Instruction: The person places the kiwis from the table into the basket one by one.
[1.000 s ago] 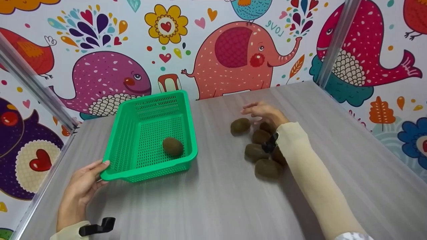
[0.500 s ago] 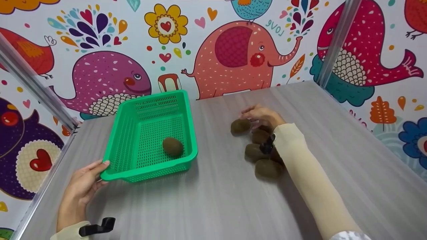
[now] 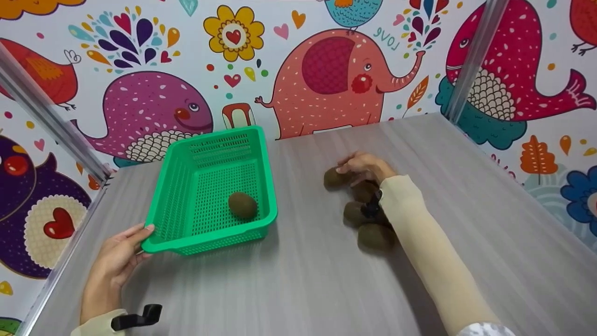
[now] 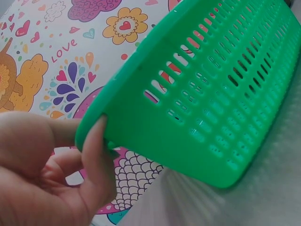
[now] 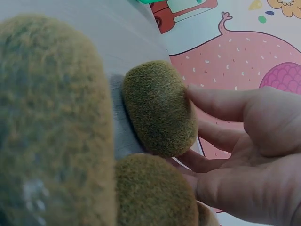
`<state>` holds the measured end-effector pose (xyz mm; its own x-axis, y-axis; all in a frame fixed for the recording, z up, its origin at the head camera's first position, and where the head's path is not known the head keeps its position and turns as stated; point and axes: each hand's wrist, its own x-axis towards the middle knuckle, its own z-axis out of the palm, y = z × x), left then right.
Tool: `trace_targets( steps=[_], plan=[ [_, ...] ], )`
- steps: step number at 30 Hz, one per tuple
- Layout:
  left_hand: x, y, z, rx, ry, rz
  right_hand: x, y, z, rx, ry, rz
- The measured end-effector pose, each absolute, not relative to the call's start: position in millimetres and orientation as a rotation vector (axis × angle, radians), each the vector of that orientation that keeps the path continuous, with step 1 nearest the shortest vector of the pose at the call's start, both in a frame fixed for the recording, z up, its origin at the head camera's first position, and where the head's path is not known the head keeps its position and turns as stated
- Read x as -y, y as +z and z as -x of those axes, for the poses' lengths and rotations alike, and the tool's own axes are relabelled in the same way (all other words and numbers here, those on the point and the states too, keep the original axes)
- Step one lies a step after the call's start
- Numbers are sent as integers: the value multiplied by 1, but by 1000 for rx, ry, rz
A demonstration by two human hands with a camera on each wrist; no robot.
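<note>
My left hand [image 3: 116,256] pinches the near-left corner of the green plastic basket [image 3: 210,242], thumb over the rim; the left wrist view shows the fingers [image 4: 99,165] below it. One kiwi [image 3: 242,205] lies inside the basket. On the table to the right, my right hand [image 3: 368,164] has its fingertips around the end of the farthest-left kiwi [image 3: 334,179]. That same brown fuzzy kiwi [image 5: 160,108] sits between thumb and fingers in the right wrist view, still at table level. Hand and forearm partly cover the other kiwis.
Several kiwis cluster beneath the right wrist, among them a near kiwi [image 3: 375,237] and a middle kiwi [image 3: 357,214]. A large kiwi [image 5: 51,127] looms close to the right wrist camera. A cartoon-printed wall [image 3: 326,93] closes the table [image 3: 298,280] at the back.
My right hand has come down and slightly left, from above the cluster onto the farthest-left kiwi, its fingers closing about it. The left hand and basket have stayed put.
</note>
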<state>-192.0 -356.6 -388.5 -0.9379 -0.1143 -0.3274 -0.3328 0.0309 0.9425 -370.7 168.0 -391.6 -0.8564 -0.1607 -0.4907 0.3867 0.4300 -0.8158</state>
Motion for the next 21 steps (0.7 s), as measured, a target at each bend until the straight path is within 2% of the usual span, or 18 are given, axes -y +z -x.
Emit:
trace_targets(
  steps=[21],
  plan=[
    [354, -386, 191, -2156, 1996, 456, -159, -392, 367, -2192, -1399, -219]
  ],
)
